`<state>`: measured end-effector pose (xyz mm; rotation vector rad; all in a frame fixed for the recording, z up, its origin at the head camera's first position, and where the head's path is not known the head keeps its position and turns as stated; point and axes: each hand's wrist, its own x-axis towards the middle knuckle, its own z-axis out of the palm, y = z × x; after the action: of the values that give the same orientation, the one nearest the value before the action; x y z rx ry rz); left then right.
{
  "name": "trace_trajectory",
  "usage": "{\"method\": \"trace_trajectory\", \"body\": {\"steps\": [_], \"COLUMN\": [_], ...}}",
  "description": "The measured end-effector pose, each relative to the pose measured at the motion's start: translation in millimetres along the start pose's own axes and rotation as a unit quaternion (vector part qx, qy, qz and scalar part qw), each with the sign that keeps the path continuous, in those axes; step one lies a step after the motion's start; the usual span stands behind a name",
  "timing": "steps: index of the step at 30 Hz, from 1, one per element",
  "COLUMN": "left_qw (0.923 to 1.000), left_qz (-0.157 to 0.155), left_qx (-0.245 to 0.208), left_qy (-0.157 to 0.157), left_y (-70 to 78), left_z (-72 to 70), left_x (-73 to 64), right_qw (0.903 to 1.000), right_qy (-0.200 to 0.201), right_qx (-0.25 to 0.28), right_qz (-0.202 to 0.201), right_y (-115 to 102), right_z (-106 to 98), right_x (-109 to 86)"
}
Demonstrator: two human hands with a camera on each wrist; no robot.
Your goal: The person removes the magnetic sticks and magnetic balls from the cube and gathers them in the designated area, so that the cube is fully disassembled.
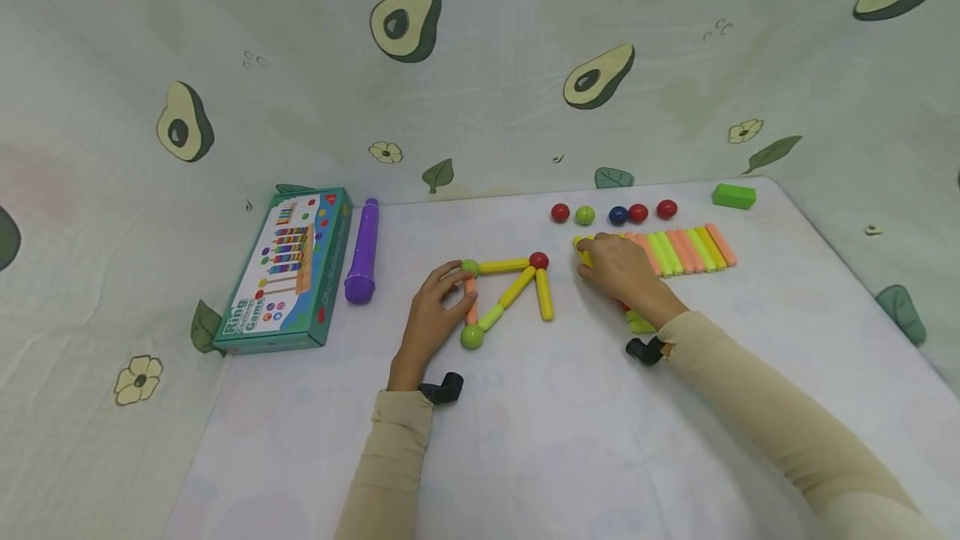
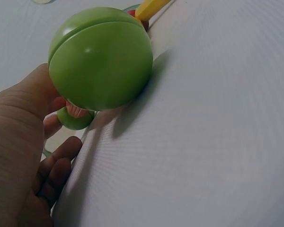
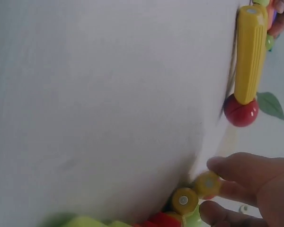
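Note:
On the white cloth lies a shape of magnetic sticks and balls: green balls at its left corners, a red ball (image 1: 538, 260) at upper right, and yellow sticks (image 1: 504, 266) between. My left hand (image 1: 432, 315) holds the orange stick (image 1: 471, 286) on its left side, finger beside the upper green ball (image 1: 469, 267). The lower green ball (image 2: 102, 61) looms large in the left wrist view. My right hand (image 1: 626, 269) pinches a yellow stick (image 3: 208, 184) between thumb and finger, at the left end of a row of sticks (image 1: 682, 251). Another yellow stick (image 3: 183, 200) lies beside it.
Several loose balls (image 1: 618, 216) line the back, with a green block (image 1: 733, 196) at far right. A game box (image 1: 288, 273) and a purple microphone-shaped toy (image 1: 363, 252) lie at left. Green pieces (image 1: 639, 322) show partly under my right wrist.

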<state>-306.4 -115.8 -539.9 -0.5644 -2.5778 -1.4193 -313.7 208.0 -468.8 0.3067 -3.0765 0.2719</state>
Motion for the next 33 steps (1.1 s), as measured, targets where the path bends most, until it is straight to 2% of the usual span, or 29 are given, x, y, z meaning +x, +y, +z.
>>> {"method": "trace_trajectory", "body": {"steps": [3,6,11,15,19,24,33], "left_qw": [1.0,1.0,0.9999,1.0,1.0,1.0,0.9999], "left_qz": [-0.002,-0.005,-0.01,-0.008,-0.005,-0.004,-0.01], "left_qx": [-0.002,-0.002,0.005,0.003,0.001,0.006,0.007], "left_qy": [0.002,-0.002,-0.006,-0.002,-0.006,-0.004,-0.005], "left_y": [-0.1,0.2,0.3,-0.2,-0.6,-0.2,0.0], "left_z": [1.2,1.2,0.4,-0.3,0.3,-0.5,-0.2], "left_x": [0.4,0.5,0.5,0.9,1.5,1.7,0.9], "right_qw": [1.0,0.9996,0.9927,0.9846,0.9821,0.983,0.9861], "right_qy": [0.001,-0.001,-0.011,-0.039,-0.067,-0.058,-0.068], "right_qx": [0.003,0.027,0.12,0.166,0.166,0.168,0.15], "right_qz": [-0.002,0.003,-0.007,-0.04,-0.06,-0.046,-0.018], "right_y": [-1,-3,-17,-36,-53,-65,-64], "right_z": [0,0,1,4,10,14,11], "right_x": [-0.9,-4.2,-15.3,-24.0,-30.5,-34.3,-45.4]}}
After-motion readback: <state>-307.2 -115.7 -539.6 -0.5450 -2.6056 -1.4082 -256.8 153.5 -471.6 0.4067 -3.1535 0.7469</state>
